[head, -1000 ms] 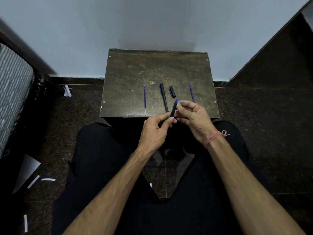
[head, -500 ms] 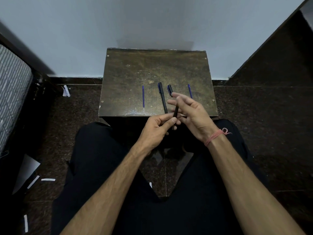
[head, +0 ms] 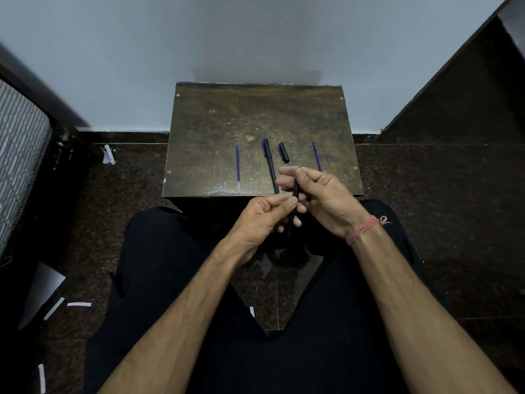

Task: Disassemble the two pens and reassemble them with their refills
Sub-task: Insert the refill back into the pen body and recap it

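Observation:
Both hands hold one black pen barrel (head: 295, 193) just in front of the small brown table (head: 216, 120). My left hand (head: 264, 217) pinches its lower part and my right hand (head: 321, 194) grips its upper part, where a small blue tip pokes out above the fingers. On the table lie a blue refill (head: 237, 167) at the left, a capped black pen (head: 270, 166), a loose black cap (head: 283, 152) and a second blue refill (head: 316, 155), partly behind my right hand.
The table stands against a pale wall. Dark stone floor surrounds it, with scraps of white paper (head: 108, 155) at the left. A patterned cushion (head: 20, 155) sits at the far left. My black-trousered legs fill the foreground.
The pen in my hands has turned more upright. My right hand's fingers, spread half a second ago, have closed around its upper part.

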Action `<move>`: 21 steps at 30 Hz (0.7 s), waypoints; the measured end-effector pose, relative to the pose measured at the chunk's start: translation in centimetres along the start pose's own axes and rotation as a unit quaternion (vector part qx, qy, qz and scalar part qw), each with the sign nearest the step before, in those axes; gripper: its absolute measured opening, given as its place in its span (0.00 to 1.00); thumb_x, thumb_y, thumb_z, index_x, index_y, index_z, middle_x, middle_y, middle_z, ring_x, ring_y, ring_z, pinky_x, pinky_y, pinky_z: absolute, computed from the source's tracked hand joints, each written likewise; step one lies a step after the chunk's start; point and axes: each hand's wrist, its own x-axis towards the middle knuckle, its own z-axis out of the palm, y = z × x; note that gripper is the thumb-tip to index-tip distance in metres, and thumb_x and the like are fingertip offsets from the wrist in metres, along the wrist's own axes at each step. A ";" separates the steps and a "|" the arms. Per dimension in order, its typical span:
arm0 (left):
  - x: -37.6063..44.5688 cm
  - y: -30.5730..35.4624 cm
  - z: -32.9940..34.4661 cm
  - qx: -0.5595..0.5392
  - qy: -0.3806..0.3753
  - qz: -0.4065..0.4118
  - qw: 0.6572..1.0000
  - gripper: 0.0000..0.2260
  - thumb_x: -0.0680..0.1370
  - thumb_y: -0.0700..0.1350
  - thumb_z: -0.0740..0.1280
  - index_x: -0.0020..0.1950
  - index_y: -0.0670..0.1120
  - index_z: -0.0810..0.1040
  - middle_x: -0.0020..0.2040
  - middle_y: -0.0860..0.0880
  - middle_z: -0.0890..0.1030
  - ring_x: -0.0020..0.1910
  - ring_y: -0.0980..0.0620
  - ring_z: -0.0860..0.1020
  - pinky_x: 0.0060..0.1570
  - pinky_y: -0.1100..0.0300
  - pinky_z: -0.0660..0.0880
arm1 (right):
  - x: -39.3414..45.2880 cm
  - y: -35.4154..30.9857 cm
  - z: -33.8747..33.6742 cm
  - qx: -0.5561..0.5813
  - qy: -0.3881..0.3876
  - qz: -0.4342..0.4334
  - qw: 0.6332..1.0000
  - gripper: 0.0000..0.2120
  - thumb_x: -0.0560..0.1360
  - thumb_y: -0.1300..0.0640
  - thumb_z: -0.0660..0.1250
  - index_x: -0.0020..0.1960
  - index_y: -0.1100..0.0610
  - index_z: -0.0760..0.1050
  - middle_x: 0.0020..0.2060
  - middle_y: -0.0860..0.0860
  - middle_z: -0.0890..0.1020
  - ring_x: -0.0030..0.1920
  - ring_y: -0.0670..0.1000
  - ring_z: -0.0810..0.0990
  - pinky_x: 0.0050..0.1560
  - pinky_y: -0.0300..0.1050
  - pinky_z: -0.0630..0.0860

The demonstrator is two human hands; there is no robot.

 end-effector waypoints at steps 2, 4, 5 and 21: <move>0.2 -0.2 -0.1 0.019 0.025 0.006 0.999 0.07 0.88 0.41 0.69 0.61 0.45 0.88 0.47 0.52 0.91 0.40 0.60 0.87 0.36 0.68 0.72 | 0.1 0.2 0.6 -0.018 0.025 -0.010 0.999 0.11 0.84 0.53 0.69 0.57 0.57 0.87 0.50 0.55 0.89 0.31 0.47 0.80 0.32 0.42 0.81; 0.3 -0.5 -0.1 0.042 0.064 0.016 0.997 0.06 0.87 0.39 0.72 0.60 0.44 0.88 0.44 0.52 0.92 0.38 0.60 0.88 0.34 0.71 0.74 | 0.2 0.8 1.5 -0.046 0.080 -0.022 0.996 0.08 0.82 0.53 0.73 0.50 0.56 0.88 0.45 0.54 0.88 0.29 0.50 0.77 0.27 0.42 0.79; 0.4 -0.7 0.0 0.047 0.082 0.022 0.995 0.06 0.86 0.38 0.73 0.60 0.44 0.89 0.44 0.51 0.92 0.38 0.59 0.89 0.35 0.71 0.77 | 0.4 1.0 2.0 -0.063 0.109 -0.027 0.992 0.08 0.83 0.53 0.74 0.48 0.55 0.88 0.43 0.54 0.88 0.28 0.50 0.77 0.26 0.41 0.78; 0.5 -0.8 -0.3 0.022 0.155 0.039 0.987 0.11 0.87 0.42 0.73 0.68 0.40 0.87 0.49 0.49 0.93 0.44 0.57 0.90 0.34 0.66 0.81 | 6.4 -2.4 1.2 -0.678 0.218 -0.163 0.682 0.15 0.85 0.57 0.65 0.66 0.46 0.85 0.63 0.47 0.86 0.58 0.58 0.80 0.58 0.51 0.78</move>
